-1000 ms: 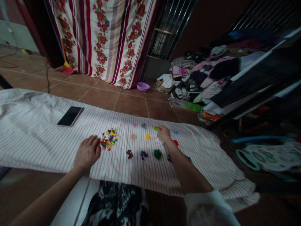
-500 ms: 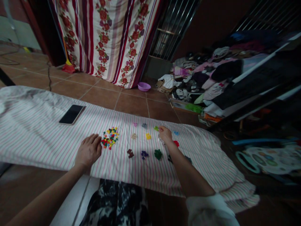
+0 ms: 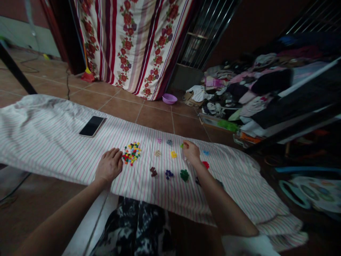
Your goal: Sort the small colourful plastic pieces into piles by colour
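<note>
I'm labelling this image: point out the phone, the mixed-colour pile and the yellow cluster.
Phone (image 3: 92, 126): head view, middle of its dark screen.
Mixed-colour pile (image 3: 131, 154): head view, pieces near its middle.
Yellow cluster (image 3: 173, 154): head view, its middle.

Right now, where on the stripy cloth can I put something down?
The striped cloth is bare left of the phone and between it and the left hand. Another free strip runs along the near edge, below the brown pile and dark blue pile. It's crowded from the mixed pile across the small piles and around the right hand.
</note>
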A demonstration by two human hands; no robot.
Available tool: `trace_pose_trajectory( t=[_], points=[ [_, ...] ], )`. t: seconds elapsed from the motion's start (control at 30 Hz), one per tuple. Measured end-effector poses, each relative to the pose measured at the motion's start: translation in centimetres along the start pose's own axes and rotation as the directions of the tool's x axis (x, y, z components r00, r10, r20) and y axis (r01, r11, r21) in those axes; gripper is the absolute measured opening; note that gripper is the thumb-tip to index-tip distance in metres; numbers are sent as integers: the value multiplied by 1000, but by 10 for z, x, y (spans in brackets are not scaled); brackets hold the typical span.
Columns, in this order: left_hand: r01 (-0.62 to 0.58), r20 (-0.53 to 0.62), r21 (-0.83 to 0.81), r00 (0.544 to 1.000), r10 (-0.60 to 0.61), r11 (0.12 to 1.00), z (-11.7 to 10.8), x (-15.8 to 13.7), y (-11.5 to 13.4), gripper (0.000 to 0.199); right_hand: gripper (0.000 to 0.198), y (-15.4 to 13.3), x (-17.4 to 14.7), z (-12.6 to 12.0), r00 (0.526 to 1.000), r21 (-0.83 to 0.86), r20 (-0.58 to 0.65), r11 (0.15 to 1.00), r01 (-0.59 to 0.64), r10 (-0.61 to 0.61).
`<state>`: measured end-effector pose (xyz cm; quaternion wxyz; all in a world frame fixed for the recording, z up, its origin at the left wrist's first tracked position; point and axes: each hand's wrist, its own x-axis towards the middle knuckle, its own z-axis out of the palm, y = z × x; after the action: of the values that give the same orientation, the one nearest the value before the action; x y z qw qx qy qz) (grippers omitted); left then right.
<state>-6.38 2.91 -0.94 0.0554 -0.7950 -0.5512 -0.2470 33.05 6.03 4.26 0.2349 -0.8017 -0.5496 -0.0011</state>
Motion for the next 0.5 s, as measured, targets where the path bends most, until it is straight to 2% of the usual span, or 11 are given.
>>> trace_pose_trajectory(
  t=[0.13, 0.23, 0.37, 0.5],
  points=[
    [7, 0, -17, 1000, -7, 1000, 0, 0, 0, 34, 32, -36, -10, 3, 993, 87, 25, 990, 113, -115],
    [7, 6, -24, 1000, -7, 1000, -1, 0, 0, 34, 30, -61, -22, 12, 971, 175, 71, 961, 215, -230],
    [10, 0, -45, 1000, -10, 999, -3, 1, 1, 33, 27, -92, -40, 26, 908, 267, 126, 895, 357, -399],
    [9, -7, -43, 1000, -10, 999, -3, 1, 1, 33, 29, -116, -56, 42, 848, 315, 190, 849, 424, -494]
  ],
)
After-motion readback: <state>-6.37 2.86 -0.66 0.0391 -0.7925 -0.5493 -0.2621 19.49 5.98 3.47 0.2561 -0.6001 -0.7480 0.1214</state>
